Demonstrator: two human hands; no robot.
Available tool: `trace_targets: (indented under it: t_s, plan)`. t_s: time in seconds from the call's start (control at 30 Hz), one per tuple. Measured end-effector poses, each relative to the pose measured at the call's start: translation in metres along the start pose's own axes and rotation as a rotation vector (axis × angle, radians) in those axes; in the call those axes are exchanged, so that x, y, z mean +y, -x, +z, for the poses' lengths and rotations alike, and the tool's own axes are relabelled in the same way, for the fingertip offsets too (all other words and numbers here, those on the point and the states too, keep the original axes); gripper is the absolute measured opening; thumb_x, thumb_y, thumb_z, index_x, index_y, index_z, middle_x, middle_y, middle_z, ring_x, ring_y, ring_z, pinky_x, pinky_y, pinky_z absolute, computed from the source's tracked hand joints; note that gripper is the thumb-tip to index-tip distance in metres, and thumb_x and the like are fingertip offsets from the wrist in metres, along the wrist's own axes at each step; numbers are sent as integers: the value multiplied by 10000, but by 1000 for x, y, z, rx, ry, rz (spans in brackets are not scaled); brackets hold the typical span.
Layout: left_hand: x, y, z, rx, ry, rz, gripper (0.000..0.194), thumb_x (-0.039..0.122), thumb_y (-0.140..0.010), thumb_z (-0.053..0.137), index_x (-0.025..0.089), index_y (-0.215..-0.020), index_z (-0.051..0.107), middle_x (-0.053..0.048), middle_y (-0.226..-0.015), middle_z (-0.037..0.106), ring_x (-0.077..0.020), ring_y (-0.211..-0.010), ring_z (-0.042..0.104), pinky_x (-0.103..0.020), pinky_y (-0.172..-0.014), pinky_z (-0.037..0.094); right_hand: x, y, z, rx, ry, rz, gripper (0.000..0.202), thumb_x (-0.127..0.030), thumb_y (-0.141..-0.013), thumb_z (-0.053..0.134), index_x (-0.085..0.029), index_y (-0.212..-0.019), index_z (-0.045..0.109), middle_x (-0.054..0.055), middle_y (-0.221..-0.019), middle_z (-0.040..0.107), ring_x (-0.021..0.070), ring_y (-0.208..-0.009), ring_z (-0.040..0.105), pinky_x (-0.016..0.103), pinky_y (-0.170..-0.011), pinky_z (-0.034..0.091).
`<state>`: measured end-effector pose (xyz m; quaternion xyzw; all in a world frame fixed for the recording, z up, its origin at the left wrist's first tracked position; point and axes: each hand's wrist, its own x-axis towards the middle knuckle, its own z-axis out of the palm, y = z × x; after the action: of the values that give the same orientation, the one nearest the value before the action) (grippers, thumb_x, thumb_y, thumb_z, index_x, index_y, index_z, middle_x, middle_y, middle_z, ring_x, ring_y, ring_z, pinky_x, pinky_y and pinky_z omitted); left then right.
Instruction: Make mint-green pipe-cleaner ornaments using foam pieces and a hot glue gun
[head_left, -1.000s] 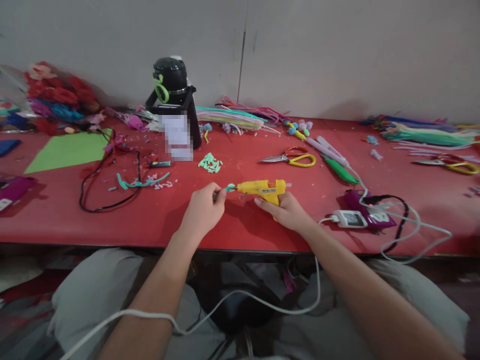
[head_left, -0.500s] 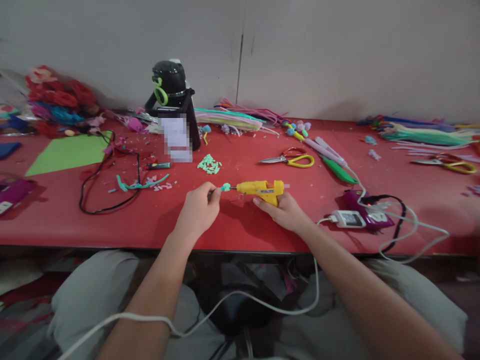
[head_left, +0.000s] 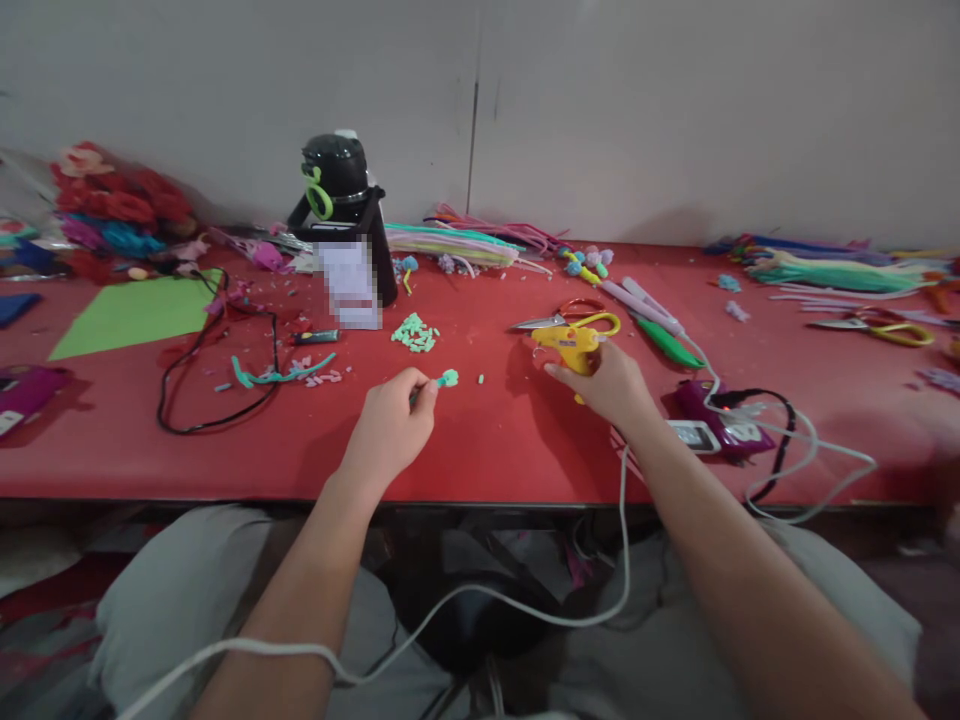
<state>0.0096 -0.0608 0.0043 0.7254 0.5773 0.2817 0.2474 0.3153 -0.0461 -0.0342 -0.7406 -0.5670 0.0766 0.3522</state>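
Between the thumb and fingers of my left hand [head_left: 395, 418] is a small green pipe-cleaner piece [head_left: 448, 379] with a pale, fuzzy tip pointing right. My right hand [head_left: 609, 385] is closed around the handle of a yellow hot glue gun [head_left: 574, 347], whose body lies just in front of the scissors [head_left: 574, 318] with red and yellow handles. One short green snippet [head_left: 481, 379] rests on the red table between my hands. Beyond my left hand lies a pile of pale green snippets [head_left: 415, 333].
A black bottle [head_left: 335, 180] in a carrier stands behind the snippets. Bundles of pipe cleaners [head_left: 457, 243] lie along the wall. To the right are a purple power strip [head_left: 724, 425] and white cables; a black cord [head_left: 160, 385] loops at left beside a green sheet [head_left: 135, 313].
My right hand has drawn the glue gun away to the right, and its nozzle no longer meets the green piece. My left hand stays nearly in place. The lone snippet now shows between them.
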Motion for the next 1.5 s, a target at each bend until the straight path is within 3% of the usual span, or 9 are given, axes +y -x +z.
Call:
trace_targets:
  t_s: [0.07, 0.13, 0.2, 0.3, 0.43, 0.6, 0.97, 1.23, 1.5]
  plan:
    - [0, 0, 1, -2, 14, -8, 242, 319, -987, 504, 216, -770, 539, -5, -688, 614, -175, -660, 571, -308, -659, 367, -7, 3, -4, 245, -98, -148, 618, -620, -739, 769, -170, -1137, 625, 132, -1062, 692, 293, -938, 632, 421, -778, 508]
    - [0, 0, 3, -5, 33, -8, 233, 315, -985, 506, 218, -777, 541, -3, -687, 612, -177, -665, 573, -307, -659, 370, -22, 10, -8, 433, -140, -333, 452, -516, -851, 713, -196, -1158, 620, 136, -1136, 676, 298, -1051, 613, 458, -870, 511]
    - [0, 1, 4, -14, 43, 1, 228, 309, -985, 506, 218, -779, 542, -4, -692, 615, -178, -673, 577, -306, -664, 374, -40, 18, -7, 367, -159, -518, 223, -396, -941, 636, -214, -1070, 647, 122, -1080, 691, 282, -1047, 625, 450, -896, 512]
    - [1, 3, 5, -16, 39, 17, 232, 308, -988, 507, 217, -778, 546, -4, -693, 617, -177, -670, 576, -306, -669, 374, -60, 25, 14, -7, -200, -632, 189, -267, -1012, 517, -217, -1039, 698, 90, -962, 719, 238, -921, 660, 398, -858, 531]
    - [4, 2, 5, -1, 18, 16, 236, 279, -988, 511, 210, -763, 535, -8, -696, 621, -174, -664, 572, -307, -674, 363, -64, 18, 52, -269, -145, -497, 262, -143, -984, 508, -163, -1015, 767, 119, -969, 715, 234, -898, 666, 376, -851, 528]
    - [4, 2, 7, -3, 2, 5, 234, 260, -993, 507, 208, -765, 517, -13, -706, 615, -177, -671, 565, -307, -666, 347, -63, 13, 67, -274, -158, -374, 94, -217, -903, 725, -179, -897, 811, 86, -863, 702, 216, -803, 638, 353, -769, 508]
    - [4, 3, 10, 9, 101, 0, 253, 316, -1008, 502, 215, -776, 515, 5, -669, 593, -164, -617, 554, -306, -635, 355, -68, 26, 48, -335, -334, -304, 93, -160, -871, 694, -184, -794, 741, 56, -831, 711, 185, -758, 627, 331, -734, 478]
    - [14, 11, 31, 12, 373, 33, 227, 401, -1042, 469, 222, -908, 506, 27, -699, 619, -146, -618, 590, -302, -652, 435, -74, 72, 22, -311, -628, -166, 209, -403, -902, 680, -201, -848, 697, 44, -834, 723, 175, -739, 641, 307, -659, 480]
    - [15, 20, 45, -62, 425, 63, 260, 445, -1067, 416, 227, -939, 472, 32, -715, 591, -146, -635, 566, -314, -650, 426, -82, 80, 23, -340, -720, -158, 191, -381, -899, 660, -203, -831, 657, 31, -815, 685, 165, -744, 630, 309, -688, 495]
